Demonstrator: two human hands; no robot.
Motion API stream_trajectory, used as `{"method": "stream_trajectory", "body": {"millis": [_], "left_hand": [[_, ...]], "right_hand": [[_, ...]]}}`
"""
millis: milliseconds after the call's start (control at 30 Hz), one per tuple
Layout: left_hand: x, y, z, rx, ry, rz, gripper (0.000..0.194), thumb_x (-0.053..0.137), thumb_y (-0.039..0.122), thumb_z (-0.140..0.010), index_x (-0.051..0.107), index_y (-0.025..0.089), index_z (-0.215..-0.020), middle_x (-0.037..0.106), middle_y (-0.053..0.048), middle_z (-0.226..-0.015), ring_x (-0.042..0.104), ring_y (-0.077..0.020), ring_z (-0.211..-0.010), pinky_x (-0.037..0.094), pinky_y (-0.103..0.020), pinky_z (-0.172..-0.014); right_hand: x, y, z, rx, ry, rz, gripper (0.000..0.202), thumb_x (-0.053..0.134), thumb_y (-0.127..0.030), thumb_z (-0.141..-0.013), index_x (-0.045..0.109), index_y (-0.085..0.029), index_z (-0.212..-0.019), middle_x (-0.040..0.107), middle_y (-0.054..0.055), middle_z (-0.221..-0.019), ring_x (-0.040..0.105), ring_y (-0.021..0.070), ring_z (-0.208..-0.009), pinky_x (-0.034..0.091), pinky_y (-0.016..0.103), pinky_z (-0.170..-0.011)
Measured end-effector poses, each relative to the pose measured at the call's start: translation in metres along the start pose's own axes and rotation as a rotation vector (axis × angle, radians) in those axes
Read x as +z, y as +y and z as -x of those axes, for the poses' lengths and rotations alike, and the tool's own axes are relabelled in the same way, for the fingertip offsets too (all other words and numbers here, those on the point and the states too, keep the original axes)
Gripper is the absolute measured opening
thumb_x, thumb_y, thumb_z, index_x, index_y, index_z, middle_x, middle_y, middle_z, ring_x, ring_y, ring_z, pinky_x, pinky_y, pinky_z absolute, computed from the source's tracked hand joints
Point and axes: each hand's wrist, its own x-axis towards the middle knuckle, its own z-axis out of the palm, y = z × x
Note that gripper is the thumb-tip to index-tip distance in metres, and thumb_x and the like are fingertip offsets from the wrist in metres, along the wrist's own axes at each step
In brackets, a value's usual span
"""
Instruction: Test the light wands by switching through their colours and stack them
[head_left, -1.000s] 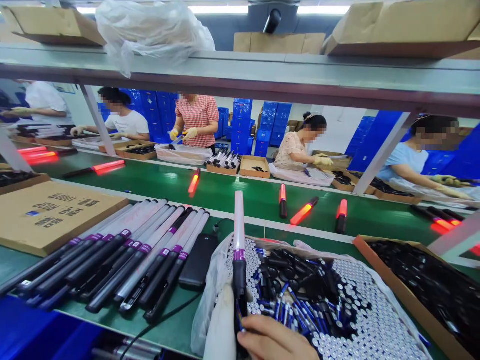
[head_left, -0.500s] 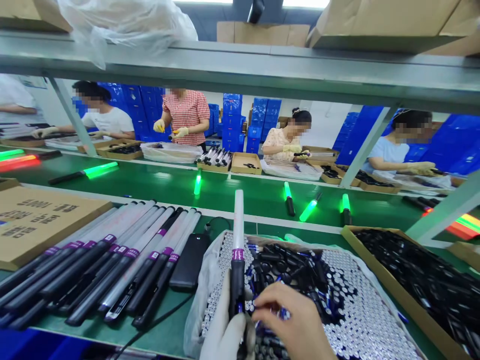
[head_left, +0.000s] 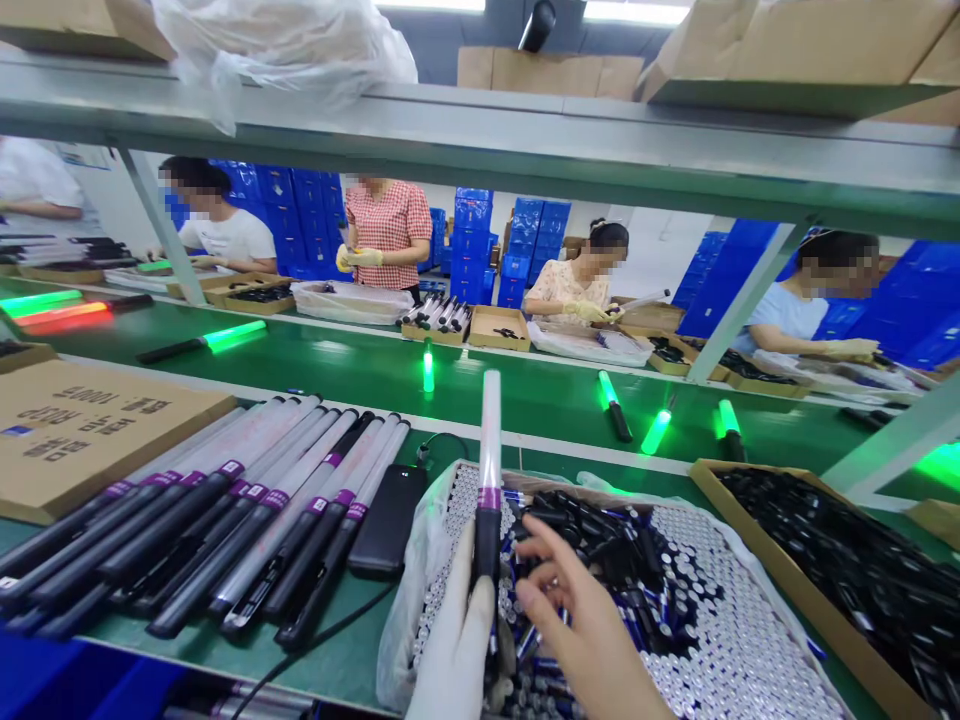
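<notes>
My left hand, in a white glove, is closed around the black handle of a light stick. The stick stands nearly upright, with a clear unlit tube on top and a purple band below it. My bare right hand is just right of the handle, fingers apart and nothing visible in them. Beneath both hands is a plastic-lined box of packed batteries, with black plastic caps heaped in its middle.
Several unlit light sticks lie at left beside a black power bank and a cardboard lid. A carton of black parts sits right. Lit sticks rest on the green conveyor; co-workers sit and stand beyond. A metal shelf crosses overhead.
My right hand has drawn slightly away from the handle and its fingers have spread. My left hand keeps its hold on the light stick. Lit sticks on the conveyor have shifted right.
</notes>
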Motion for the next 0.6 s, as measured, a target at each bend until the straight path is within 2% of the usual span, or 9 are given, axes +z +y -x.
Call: {"method": "stream_trajectory", "body": {"millis": [67, 100, 167, 233, 300, 367, 467, 533, 600], "left_hand": [[-0.001, 0.001, -0.006, 0.040, -0.087, -0.068, 0.053, 0.044, 0.041, -0.094, 0.039, 0.031, -0.146, 0.032, -0.003, -0.155, 0.026, -0.0258, -0.144, 0.022, -0.049, -0.120], [-0.002, -0.001, -0.010, 0.074, -0.140, -0.107, 0.051, 0.044, 0.039, -0.094, 0.040, 0.033, -0.145, 0.034, 0.000, -0.154, 0.025, -0.0244, -0.145, 0.020, -0.046, -0.121], [-0.003, -0.008, -0.019, 0.182, -0.205, -0.265, 0.050, 0.042, 0.033, -0.094, 0.040, 0.035, -0.145, 0.041, 0.003, -0.150, 0.029, -0.0226, -0.144, 0.017, -0.046, -0.122], [-0.006, -0.019, -0.028, 0.300, -0.197, -0.464, 0.053, 0.039, 0.030, -0.095, 0.034, 0.035, -0.148, 0.044, 0.002, -0.148, 0.033, -0.0221, -0.142, 0.015, -0.052, -0.121], [-0.010, -0.027, -0.034, 0.353, -0.182, -0.572, 0.054, 0.035, 0.028, -0.096, 0.029, 0.032, -0.150, 0.044, 0.000, -0.148, 0.036, -0.0203, -0.140, 0.020, -0.051, -0.119], [-0.014, -0.029, -0.037, 0.305, -0.210, -0.523, 0.054, 0.034, 0.027, -0.096, 0.031, 0.026, -0.150, 0.042, -0.002, -0.150, 0.037, -0.0177, -0.140, 0.026, -0.044, -0.119], [-0.018, -0.018, -0.036, 0.174, -0.198, -0.376, 0.054, 0.033, 0.033, -0.096, 0.033, 0.020, -0.149, 0.035, -0.003, -0.154, 0.028, -0.0150, -0.144, 0.019, -0.038, -0.122], [-0.019, -0.010, -0.035, 0.090, -0.134, -0.221, 0.056, 0.035, 0.040, -0.096, 0.032, 0.022, -0.149, 0.027, -0.001, -0.157, 0.020, -0.0131, -0.146, 0.012, -0.035, -0.123], [-0.019, -0.005, -0.033, -0.011, -0.049, -0.030, 0.060, 0.039, 0.046, -0.094, 0.030, 0.025, -0.149, 0.023, 0.002, -0.158, 0.017, -0.0106, -0.147, 0.011, -0.032, -0.123]], "right_hand": [[0.002, 0.004, -0.015, 0.056, 0.073, -0.193, 0.073, 0.059, -0.047, -0.084, 0.029, -0.019, -0.145, 0.058, 0.013, -0.124, 0.058, 0.0146, -0.076, 0.049, 0.028, -0.067], [0.002, 0.004, -0.023, 0.077, 0.079, -0.273, 0.077, 0.061, -0.049, -0.083, 0.028, -0.018, -0.144, 0.060, 0.013, -0.121, 0.057, 0.0135, -0.071, 0.048, 0.027, -0.062], [0.003, 0.003, -0.039, 0.102, 0.064, -0.370, 0.072, 0.064, -0.051, -0.080, 0.037, -0.016, -0.136, 0.065, 0.011, -0.107, 0.054, 0.0113, -0.062, 0.043, 0.023, -0.053], [0.004, 0.001, -0.048, 0.099, 0.041, -0.390, 0.062, 0.066, -0.050, -0.079, 0.046, -0.016, -0.126, 0.066, 0.008, -0.098, 0.055, 0.0107, -0.058, 0.039, 0.021, -0.048], [0.003, 0.000, -0.051, 0.079, 0.030, -0.399, 0.059, 0.069, -0.047, -0.077, 0.048, -0.017, -0.124, 0.065, 0.008, -0.102, 0.059, 0.0122, -0.062, 0.040, 0.021, -0.049], [-0.001, -0.001, -0.047, 0.064, 0.019, -0.389, 0.061, 0.069, -0.041, -0.077, 0.047, -0.019, -0.129, 0.063, 0.009, -0.112, 0.062, 0.0144, -0.068, 0.045, 0.023, -0.053], [-0.006, 0.001, -0.036, 0.014, -0.034, -0.116, 0.048, 0.062, -0.026, -0.081, 0.053, -0.021, -0.129, 0.063, 0.008, -0.110, 0.063, 0.0173, -0.078, 0.051, 0.029, -0.066], [-0.004, 0.002, -0.028, -0.040, -0.092, 0.141, 0.033, 0.063, -0.016, -0.081, 0.067, -0.022, -0.113, 0.064, 0.006, -0.104, 0.062, 0.0207, -0.089, 0.050, 0.035, -0.081], [0.002, 0.004, -0.022, -0.098, -0.144, 0.376, 0.022, 0.067, -0.011, -0.080, 0.074, -0.022, -0.097, 0.065, 0.005, -0.102, 0.059, 0.0232, -0.098, 0.046, 0.037, -0.090]]}}
